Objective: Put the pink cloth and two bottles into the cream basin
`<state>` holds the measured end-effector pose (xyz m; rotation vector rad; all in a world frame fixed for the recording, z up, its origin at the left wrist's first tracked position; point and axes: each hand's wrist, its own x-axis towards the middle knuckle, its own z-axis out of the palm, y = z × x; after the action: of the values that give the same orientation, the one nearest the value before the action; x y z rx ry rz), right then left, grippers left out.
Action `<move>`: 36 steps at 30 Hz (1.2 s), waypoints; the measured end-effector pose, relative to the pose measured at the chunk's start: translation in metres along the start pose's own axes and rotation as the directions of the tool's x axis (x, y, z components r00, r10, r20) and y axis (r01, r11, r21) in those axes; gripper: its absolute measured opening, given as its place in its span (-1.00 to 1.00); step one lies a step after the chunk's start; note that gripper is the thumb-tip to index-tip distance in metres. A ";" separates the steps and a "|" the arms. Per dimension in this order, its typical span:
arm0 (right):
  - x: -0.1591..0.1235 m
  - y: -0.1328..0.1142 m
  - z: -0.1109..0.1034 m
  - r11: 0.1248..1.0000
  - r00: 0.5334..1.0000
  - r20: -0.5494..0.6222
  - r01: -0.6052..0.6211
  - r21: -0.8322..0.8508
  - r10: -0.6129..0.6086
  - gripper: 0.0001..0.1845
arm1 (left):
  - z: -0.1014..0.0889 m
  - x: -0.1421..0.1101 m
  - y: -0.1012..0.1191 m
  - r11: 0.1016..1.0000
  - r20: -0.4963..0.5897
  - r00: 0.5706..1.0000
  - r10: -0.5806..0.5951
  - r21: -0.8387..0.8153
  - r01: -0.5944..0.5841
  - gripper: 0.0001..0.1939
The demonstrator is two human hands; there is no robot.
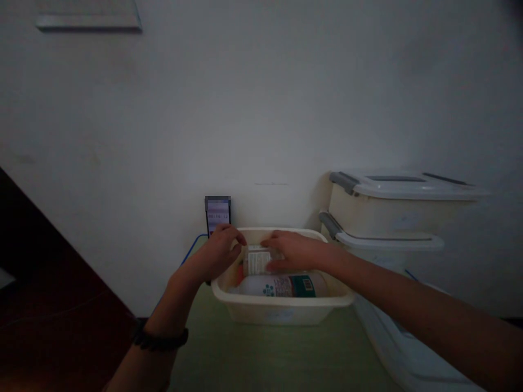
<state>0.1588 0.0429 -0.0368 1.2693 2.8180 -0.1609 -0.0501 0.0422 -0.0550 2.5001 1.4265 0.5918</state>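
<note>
A cream plastic bin (281,311) stands on a green tabletop. Inside it, a clear plastic container with a white printed label (258,260) lies behind a white bottle with a green label (278,286), which is on its side. My right hand (296,250) reaches in from the right, thumb and fingers around the clear container's right end. Over the bin's left rim, my left hand (223,245) has bent fingers, thumb and forefinger slightly apart, close to the container's left end. Something orange (240,272) shows partly at the bin's left side.
Behind my left hand a phone (218,211) with a timer on its screen leans against the wall (261,109). Lidded storage boxes (384,209) are stacked to the right. A white lid (408,348) lies beneath my right forearm. The green tabletop (269,359) extends toward me.
</note>
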 end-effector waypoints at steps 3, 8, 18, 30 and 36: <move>-0.002 0.001 0.003 0.996 0.997 0.031 -0.074 -0.051 0.075 -0.51 | 0.000 -0.001 0.003 1.000 0.020 1.000 0.001 0.012 -0.002 -0.78; -0.009 0.007 0.017 0.970 0.974 0.082 -0.198 -0.138 0.211 -0.72 | 0.001 -0.002 0.002 1.000 0.005 1.000 -0.001 0.024 0.001 -0.79; -0.011 0.008 0.010 0.984 0.997 0.031 -0.068 -0.162 0.074 -0.69 | 0.002 0.000 0.001 0.992 0.017 0.995 0.098 0.073 -0.099 -0.76; -0.039 -0.006 0.000 0.991 0.889 0.437 -0.117 -0.072 0.137 -0.52 | -0.002 0.010 0.025 0.943 0.272 0.952 0.139 0.257 -0.212 -0.45; -0.041 -0.003 0.006 0.998 0.920 0.386 -0.057 -0.037 0.067 -0.39 | 0.001 0.002 0.035 0.934 0.267 0.960 0.079 0.317 -0.165 -0.45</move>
<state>0.1837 0.0104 -0.0392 1.1679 2.4336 -0.3332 -0.0215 0.0265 -0.0432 2.8166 1.3786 0.0400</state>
